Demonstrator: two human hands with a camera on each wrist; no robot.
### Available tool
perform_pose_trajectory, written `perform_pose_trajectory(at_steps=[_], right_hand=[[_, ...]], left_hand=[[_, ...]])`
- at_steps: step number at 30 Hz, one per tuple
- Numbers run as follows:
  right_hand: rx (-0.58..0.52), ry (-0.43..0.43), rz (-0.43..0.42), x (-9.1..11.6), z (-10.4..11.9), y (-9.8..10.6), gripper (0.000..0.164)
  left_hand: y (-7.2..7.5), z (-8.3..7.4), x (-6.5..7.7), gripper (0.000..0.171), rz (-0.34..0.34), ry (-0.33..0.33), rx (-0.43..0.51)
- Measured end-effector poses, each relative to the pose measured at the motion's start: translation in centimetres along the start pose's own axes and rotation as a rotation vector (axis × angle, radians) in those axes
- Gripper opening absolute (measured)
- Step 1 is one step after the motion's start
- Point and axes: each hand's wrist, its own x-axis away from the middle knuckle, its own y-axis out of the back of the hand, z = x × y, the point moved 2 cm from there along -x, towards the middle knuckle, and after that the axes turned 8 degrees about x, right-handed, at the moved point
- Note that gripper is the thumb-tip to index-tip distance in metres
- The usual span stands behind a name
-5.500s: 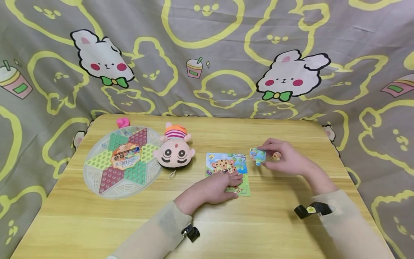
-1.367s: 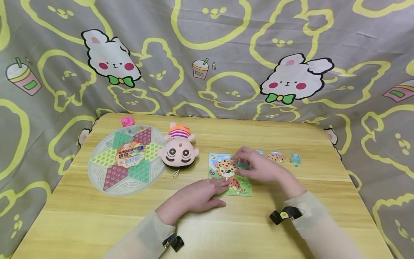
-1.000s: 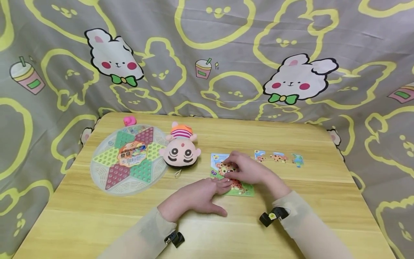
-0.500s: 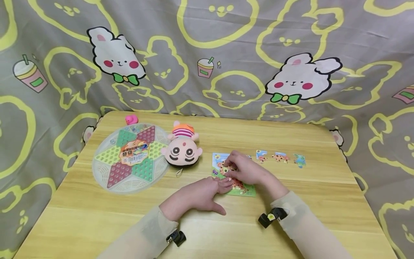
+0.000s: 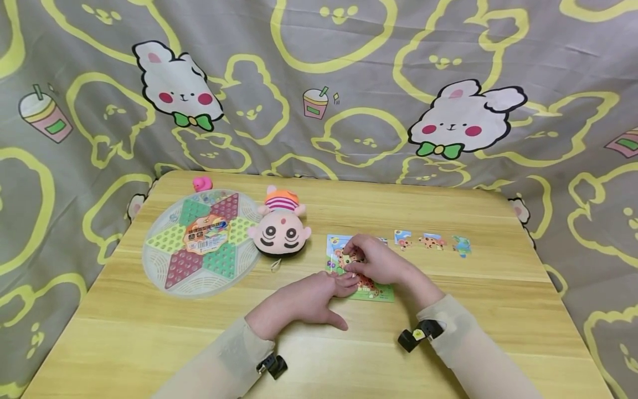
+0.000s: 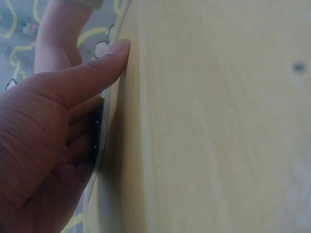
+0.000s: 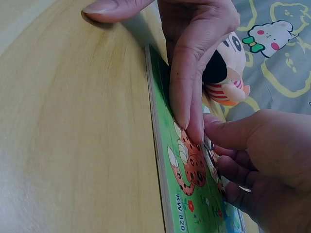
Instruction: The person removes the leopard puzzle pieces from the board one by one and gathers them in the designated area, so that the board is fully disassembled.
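Note:
A leopard jigsaw puzzle [image 5: 377,293], a small rectangular board with a green and blue picture, lies on the table. Across its lower left part rest the outstretched fingers of my left hand [image 5: 309,302], the thumb spread apart towards me. Over the leopard's face, my right hand [image 5: 376,260] bends its thumb and fingers round a puzzle piece, which it mostly hides. The right wrist view shows the right thumb [image 7: 226,131] and fingertips close beside the left fingertips on the board. In a row to the right lie three loose pieces: a blue one [image 5: 401,237], a spotted one [image 5: 432,242] and a blue-green one [image 5: 462,246].
On the left of the wooden table [image 5: 448,327] is a round Chinese checkers board [image 5: 158,274] with a coloured star. Beside it lies a plush doll [image 5: 279,233], head towards me. A pink rubber duck [image 5: 201,184] sits behind. A patterned curtain [image 5: 359,149] hangs behind the table.
My right hand has set the blue-green piece down at the right, then moved left over the leopard's face. My left fingers have slid towards the board's left part. The last half second shows little movement.

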Motion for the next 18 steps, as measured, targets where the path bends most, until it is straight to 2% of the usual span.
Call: perform_pose_trajectory(at_steps=[8, 18], right_hand=[[-0.044, 0.033, -0.045, 0.12, 0.20, -0.08, 0.021], [-0.119, 0.041, -0.028, 0.39, 0.74, -0.11, 0.011]], left_hand=[[0.03, -0.07, 0.00, 0.086, -0.012, -0.014, -0.013], [-0.08, 0.04, -0.12, 0.084, -0.010, -0.025, 0.012]])
